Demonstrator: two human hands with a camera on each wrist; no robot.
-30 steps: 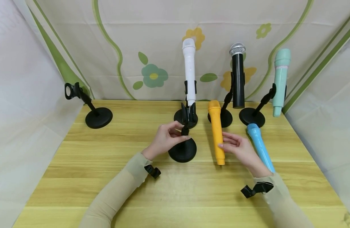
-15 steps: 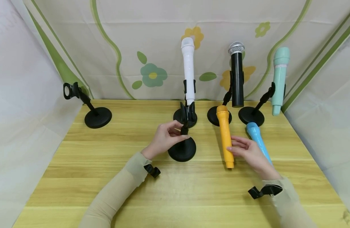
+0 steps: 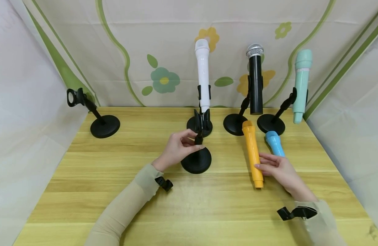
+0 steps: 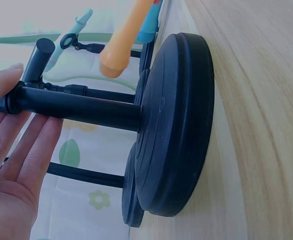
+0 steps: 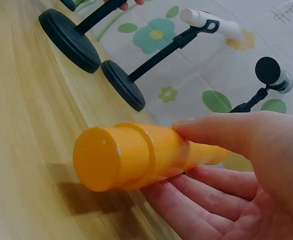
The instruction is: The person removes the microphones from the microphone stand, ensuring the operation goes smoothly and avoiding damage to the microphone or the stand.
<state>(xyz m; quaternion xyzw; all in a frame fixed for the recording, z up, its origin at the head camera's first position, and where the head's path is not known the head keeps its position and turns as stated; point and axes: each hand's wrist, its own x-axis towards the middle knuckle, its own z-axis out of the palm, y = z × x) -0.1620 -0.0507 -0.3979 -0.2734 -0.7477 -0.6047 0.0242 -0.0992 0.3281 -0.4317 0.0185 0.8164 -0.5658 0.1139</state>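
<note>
My left hand (image 3: 179,149) pinches the upper pole of a black microphone stand (image 3: 196,161) in the middle of the table. The clip at its top holds nothing, and its round base shows large in the left wrist view. An orange microphone (image 3: 253,154) is in my right hand (image 3: 282,171), gripped near its lower end between thumb and fingers. In the right wrist view its butt end points to the camera, with a shadow on the wood below. Just behind that hand lies a blue microphone (image 3: 275,143), its lower part hidden by the hand.
Along the back, stands hold a white microphone (image 3: 203,75), a black one with a silver head (image 3: 255,82) and a mint green one (image 3: 302,85). At the back left is another stand (image 3: 105,126) with a bare clip. Fabric walls enclose the wooden table (image 3: 183,212).
My right hand has carried the orange microphone rightward and toward me, over part of the blue microphone. My left hand has stayed on the stand.
</note>
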